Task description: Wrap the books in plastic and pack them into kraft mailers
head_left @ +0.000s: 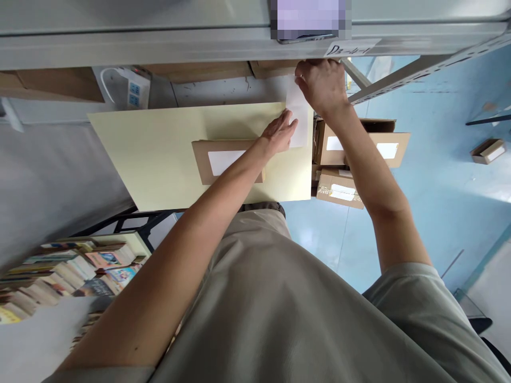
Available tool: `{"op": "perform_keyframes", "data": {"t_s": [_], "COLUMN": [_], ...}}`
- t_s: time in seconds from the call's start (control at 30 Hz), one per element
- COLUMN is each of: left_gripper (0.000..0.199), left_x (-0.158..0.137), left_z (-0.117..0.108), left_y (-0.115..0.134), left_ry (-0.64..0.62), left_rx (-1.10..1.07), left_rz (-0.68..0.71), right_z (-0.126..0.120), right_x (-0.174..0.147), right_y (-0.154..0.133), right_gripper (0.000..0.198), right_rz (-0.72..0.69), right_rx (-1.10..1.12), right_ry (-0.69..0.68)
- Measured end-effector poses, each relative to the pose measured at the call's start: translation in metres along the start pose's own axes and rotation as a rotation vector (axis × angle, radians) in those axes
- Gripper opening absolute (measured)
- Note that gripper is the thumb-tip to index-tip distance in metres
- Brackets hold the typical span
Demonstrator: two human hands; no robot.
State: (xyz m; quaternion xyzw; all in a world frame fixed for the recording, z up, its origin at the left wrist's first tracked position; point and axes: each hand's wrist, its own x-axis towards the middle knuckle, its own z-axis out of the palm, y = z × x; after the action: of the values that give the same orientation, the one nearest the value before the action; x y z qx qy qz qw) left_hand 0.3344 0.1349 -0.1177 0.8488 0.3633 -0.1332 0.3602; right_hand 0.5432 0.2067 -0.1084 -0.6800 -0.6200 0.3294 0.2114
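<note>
White paper (299, 130) reaches past the table's (159, 159) far edge, near the box (202, 165); the left hand (280, 133) touches it, fingers loosely spread; the right hand (325, 88) curls at its far end, grip unclear; the box already bears a label (221, 161), the paper lies on none yet; contents hidden there and in the cartons (402, 149) rightward.

On the bench (151, 159), a box (223, 161) lies left of the paper (299, 130); cartons (335, 151) stand right, books (75, 271) nearer left, a power strip (134, 94) behind.
</note>
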Motion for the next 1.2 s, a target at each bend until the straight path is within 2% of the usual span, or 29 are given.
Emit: {"op": "perform_keyframes", "data": {"t_s": [0.07, 0.2, 0.43, 0.53, 0.6, 0.73, 0.87, 0.93, 1.0, 1.07, 1.13, 1.2], "left_gripper": [0.084, 0.078, 0.074, 0.083, 0.083, 0.081, 0.092, 0.101, 0.108, 0.115, 0.119, 0.116], "left_x": [0.003, 0.01, 0.021, 0.021, 0.02, 0.021, 0.023, 0.023, 0.021, 0.018, 0.013, 0.001], "left_z": [0.002, 0.008, 0.013, 0.009, 0.006, 0.002, 0.001, -0.001, -0.005, -0.009, -0.014, -0.018], "left_y": [-0.001, -0.004, -0.005, -0.003, 0.0, 0.004, 0.005, 0.006, 0.009, 0.014, 0.021, 0.026], "left_ry": [0.002, 0.02, 0.019, -0.003, -0.023, -0.04, -0.053, -0.072, -0.104, -0.117, -0.082, -0.007], "left_rx": [0.027, -0.015, -0.002, -0.043, -0.035, -0.017, -0.08, -0.105, -0.117, -0.128, -0.15, -0.213], "left_rz": [0.007, 0.032, 0.034, 0.033, 0.016, -0.008, -0.015, -0.029, -0.045, -0.048, -0.041, -0.043], "right_z": [-0.001, -0.006, -0.023, -0.02, -0.017, -0.021, -0.036, -0.041, -0.045, -0.046, -0.045, -0.041], "right_x": [-0.002, -0.016, -0.042, -0.041, -0.034, -0.017, -0.01, -0.012, -0.019, -0.034, -0.057, -0.089], "right_y": [-0.001, -0.018, -0.067, -0.067, -0.057, -0.021, 0.013, 0.023, 0.027, 0.023, 0.01, -0.01], "right_gripper": [0.055, 0.048, 0.011, 0.014, 0.005, 0.026, 0.024, 0.023, 0.027, 0.035, 0.047, 0.059], "right_rz": [-0.017, 0.02, 0.152, 0.149, 0.16, 0.275, 0.282, 0.346, 0.417, 0.417, 0.324, 0.21], "right_rx": [0.053, 0.031, -0.28, -0.328, -0.265, -0.152, -0.152, -0.116, -0.073, -0.018, 0.083, 0.236], "right_ry": [-0.005, -0.056, -0.18, -0.195, -0.16, -0.016, 0.116, 0.189, 0.306, 0.436, 0.487, 0.436]}}
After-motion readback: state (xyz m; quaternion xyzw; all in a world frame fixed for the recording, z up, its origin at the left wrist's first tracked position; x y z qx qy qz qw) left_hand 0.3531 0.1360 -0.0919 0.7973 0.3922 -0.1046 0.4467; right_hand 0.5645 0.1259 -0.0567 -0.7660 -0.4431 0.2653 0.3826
